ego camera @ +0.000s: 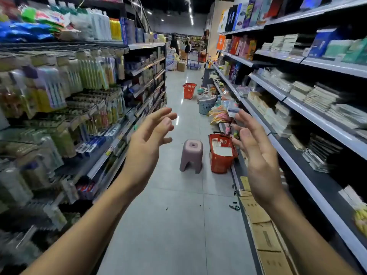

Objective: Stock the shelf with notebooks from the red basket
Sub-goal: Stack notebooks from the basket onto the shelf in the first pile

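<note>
I look down a shop aisle. A red basket (222, 155) stands on the floor against the right-hand shelving, with white notebooks (222, 150) inside it. The shelf (309, 114) on the right carries stacks of pale notebooks on several levels. My left hand (151, 135) is raised in mid-air, fingers spread and relaxed, holding nothing. My right hand (256, 153) is raised beside it, palm inward, fingers straight, also empty. Both hands hover well short of the basket.
A pink plastic stool (191, 155) stands just left of the basket. Farther down are a second red basket (189, 90), a grey laundry basket (206, 105) and loose goods on the floor. Flattened cardboard (258, 215) lies along the right shelf's base. Two people stand at the far end.
</note>
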